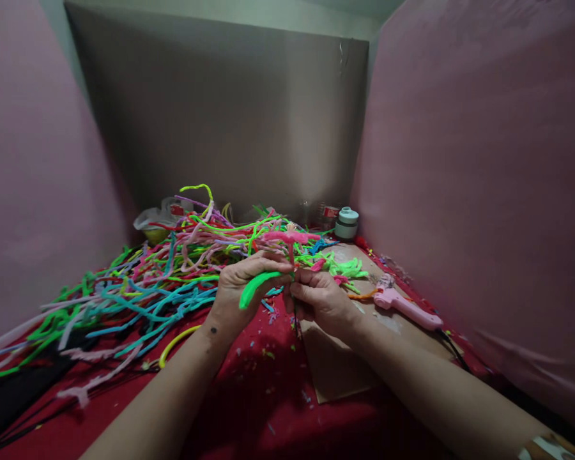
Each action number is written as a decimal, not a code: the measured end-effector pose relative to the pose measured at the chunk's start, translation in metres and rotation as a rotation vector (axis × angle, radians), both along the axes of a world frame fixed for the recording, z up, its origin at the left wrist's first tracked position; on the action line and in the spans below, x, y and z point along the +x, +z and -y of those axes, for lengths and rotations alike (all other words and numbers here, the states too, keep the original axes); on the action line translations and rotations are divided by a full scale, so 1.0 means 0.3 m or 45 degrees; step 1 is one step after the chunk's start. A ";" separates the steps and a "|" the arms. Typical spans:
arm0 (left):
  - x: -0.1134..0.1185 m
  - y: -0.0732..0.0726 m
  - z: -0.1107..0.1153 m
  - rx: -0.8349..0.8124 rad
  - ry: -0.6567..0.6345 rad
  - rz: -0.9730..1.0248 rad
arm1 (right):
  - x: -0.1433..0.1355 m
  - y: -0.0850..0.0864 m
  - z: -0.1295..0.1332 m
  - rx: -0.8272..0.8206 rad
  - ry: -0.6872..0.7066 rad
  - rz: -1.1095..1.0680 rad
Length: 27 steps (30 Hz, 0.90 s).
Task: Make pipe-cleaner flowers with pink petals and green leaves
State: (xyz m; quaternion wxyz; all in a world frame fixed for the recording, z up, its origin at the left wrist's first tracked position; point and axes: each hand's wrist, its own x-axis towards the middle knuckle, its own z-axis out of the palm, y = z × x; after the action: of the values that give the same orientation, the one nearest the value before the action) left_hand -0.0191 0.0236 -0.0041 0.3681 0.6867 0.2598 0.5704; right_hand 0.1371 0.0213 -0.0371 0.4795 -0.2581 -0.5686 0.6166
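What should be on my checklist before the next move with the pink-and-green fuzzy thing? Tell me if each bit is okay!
1. Left hand holding the fuzzy thing: ok.
2. Right hand pinching near its stem: ok.
3. Pink top facing up: ok.
4. Pink corded tool lying apart from both hands: ok. Is it hot? Cannot tell.
5. Red cloth free of scraps: not ok, little bits are scattered there.
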 end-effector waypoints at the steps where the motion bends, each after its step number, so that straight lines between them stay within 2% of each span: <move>1: -0.001 0.000 0.000 0.041 -0.001 -0.030 | 0.001 -0.005 -0.002 -0.009 0.009 -0.013; 4: -0.003 0.000 -0.002 0.173 -0.001 -0.146 | -0.002 -0.014 -0.006 -0.019 0.007 -0.058; 7: -0.002 0.003 -0.002 0.201 0.014 -0.165 | -0.009 -0.012 -0.006 0.030 -0.042 -0.045; 12: 0.000 0.010 -0.004 0.047 -0.003 -0.072 | -0.017 0.006 -0.003 0.109 -0.164 0.016; 19: -0.004 0.010 -0.012 -0.058 -0.104 0.099 | -0.009 0.019 -0.007 0.021 -0.321 -0.011; 22: -0.013 0.019 -0.008 -0.068 -0.150 0.110 | -0.003 0.011 -0.015 0.045 -0.305 0.014; 27: -0.035 0.031 -0.009 -0.118 -0.268 -0.028 | 0.003 -0.003 -0.024 0.030 -0.254 0.028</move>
State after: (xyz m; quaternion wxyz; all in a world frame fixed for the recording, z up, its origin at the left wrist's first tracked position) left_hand -0.0297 0.0263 0.0051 0.4545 0.6987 0.2162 0.5084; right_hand 0.1379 0.0284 -0.0379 0.5352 -0.3146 -0.5524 0.5562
